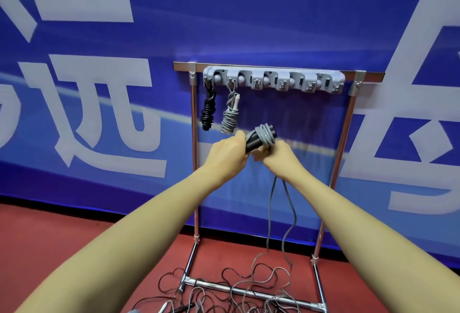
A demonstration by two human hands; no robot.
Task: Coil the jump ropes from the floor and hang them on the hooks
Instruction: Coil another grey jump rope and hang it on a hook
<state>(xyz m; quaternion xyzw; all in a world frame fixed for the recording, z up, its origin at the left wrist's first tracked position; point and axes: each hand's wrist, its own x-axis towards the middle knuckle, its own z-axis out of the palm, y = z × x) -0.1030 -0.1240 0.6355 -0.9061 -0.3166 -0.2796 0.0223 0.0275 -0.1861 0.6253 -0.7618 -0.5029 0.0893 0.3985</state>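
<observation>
The black handles [252, 142] of a grey jump rope [266, 132] were gripped in the left hand [227, 154], while its cord was pinched by the right hand [276, 156]. Two coiled ropes [230, 116] were seen hung on the hook rail [273, 80]; loose cord lay tangled on the red floor [74, 233].

arms: we are reaching both bare forearms forward and up, converging at chest height | left hand [227, 153]: we are curling its fingers in a grip | right hand [276, 157]: we are pinching, just beside the left
</observation>
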